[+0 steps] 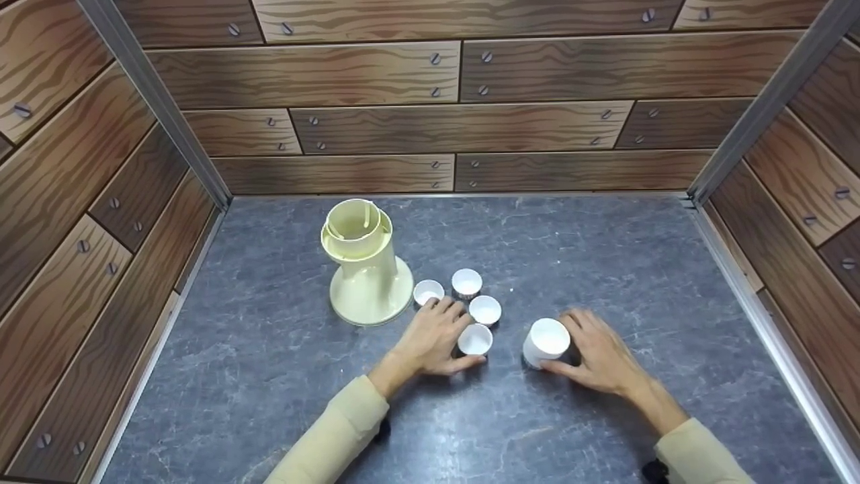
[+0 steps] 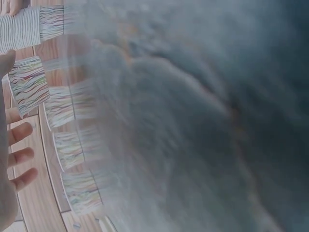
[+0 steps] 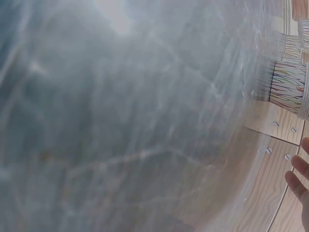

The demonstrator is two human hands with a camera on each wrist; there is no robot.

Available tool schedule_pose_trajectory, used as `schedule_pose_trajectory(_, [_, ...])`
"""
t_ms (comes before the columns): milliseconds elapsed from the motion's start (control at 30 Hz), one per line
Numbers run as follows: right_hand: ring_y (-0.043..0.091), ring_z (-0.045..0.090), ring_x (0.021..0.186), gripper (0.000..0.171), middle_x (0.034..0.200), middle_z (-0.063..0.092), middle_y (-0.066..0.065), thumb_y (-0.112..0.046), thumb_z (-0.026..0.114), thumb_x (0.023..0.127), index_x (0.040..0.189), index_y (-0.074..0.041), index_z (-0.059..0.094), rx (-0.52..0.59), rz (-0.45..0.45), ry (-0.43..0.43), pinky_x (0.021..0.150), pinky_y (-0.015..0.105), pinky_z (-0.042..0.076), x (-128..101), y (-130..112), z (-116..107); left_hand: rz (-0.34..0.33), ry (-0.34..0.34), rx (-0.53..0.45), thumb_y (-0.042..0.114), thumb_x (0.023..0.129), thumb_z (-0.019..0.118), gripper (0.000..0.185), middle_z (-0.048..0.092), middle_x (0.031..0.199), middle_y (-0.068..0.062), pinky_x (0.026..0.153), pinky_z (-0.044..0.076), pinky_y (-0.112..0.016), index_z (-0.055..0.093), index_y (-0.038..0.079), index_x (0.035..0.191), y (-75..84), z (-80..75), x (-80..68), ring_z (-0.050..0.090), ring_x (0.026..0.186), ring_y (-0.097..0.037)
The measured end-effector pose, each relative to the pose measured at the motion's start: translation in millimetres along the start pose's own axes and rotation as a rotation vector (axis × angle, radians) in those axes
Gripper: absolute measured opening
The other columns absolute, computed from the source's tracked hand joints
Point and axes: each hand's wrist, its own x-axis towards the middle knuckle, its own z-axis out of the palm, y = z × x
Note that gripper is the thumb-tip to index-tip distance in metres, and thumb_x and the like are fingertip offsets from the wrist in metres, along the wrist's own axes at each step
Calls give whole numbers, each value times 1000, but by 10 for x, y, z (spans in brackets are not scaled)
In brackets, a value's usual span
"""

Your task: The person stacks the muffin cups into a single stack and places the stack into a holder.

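My left hand (image 1: 440, 338) holds a small white baking cup (image 1: 475, 339) with thumb and index finger at its sides. In the left wrist view that patterned cup (image 2: 30, 82) leans, its base raised compared with its neighbours, while the other fingers (image 2: 21, 157) are spread apart. Three more cups, one of them a white cup (image 1: 485, 310), stand just beyond this hand. My right hand (image 1: 598, 353) has thumb and index finger around a stack of nested baking cups (image 1: 547, 341). The stack's wavy coloured lines and layered rims show in the right wrist view, with the remaining fingers (image 3: 300, 166) held away from it.
A pale yellow plastic stand (image 1: 369, 282) with a wide round base and open cup-like top stands at the left, close to the cups. Wood-patterned walls (image 1: 457, 128) enclose the dark marbled tabletop (image 1: 605, 249) at the back and both sides.
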Motion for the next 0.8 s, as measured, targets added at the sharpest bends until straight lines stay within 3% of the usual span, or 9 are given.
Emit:
schedule_pose_trajectory(233, [27,56,105,73,114,59,8,-61,81,78,124,-7,62,-2,4,-3,89,50,48,5,-8,3,14,25,-4,80,89,43,67,59,108,-3,84,45,-39,63,20,108,47,-33,90,52,103,-22])
schedule_pose_trajectory(567, [26,56,106,72,115,58,7,-59,81,78,124,-7,62,4,-3,3,89,50,47,2,13,13,5,83,-58,76,83,59,62,59,107,-1,85,46,-39,66,19,108,122,-74,263,52,101,-21])
schedule_pose_trajectory(800, [26,56,106,73,115,58,7,-60,80,79,125,-7,62,-2,-3,-3,89,50,48,2,16,19,1,73,-51,78,85,54,65,59,111,-1,84,45,-38,65,19,112,175,-113,337,51,103,-21])
